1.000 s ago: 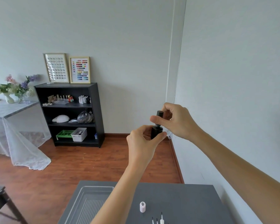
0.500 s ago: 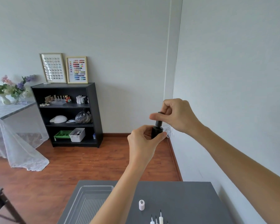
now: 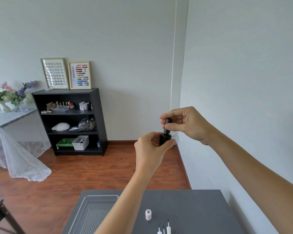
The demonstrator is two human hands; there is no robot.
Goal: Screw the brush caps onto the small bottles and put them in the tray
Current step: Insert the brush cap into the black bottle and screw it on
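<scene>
Mid-screwing here: left hand (image 3: 150,147) gripped the black bottle (image 3: 164,139) up at chest height, right hand (image 3: 184,123) pinched the cap (image 3: 167,126) on top. Probably needed more twisting, then down into the tray (image 3: 91,210) below.

Bright, even daylight — soft shadows, wide-angle edge distortion.

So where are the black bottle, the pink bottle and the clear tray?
black bottle (image 3: 164,140), head view, on its body below the cap
pink bottle (image 3: 148,215), head view, on its side
clear tray (image 3: 91,196), head view, on its far rim
</scene>
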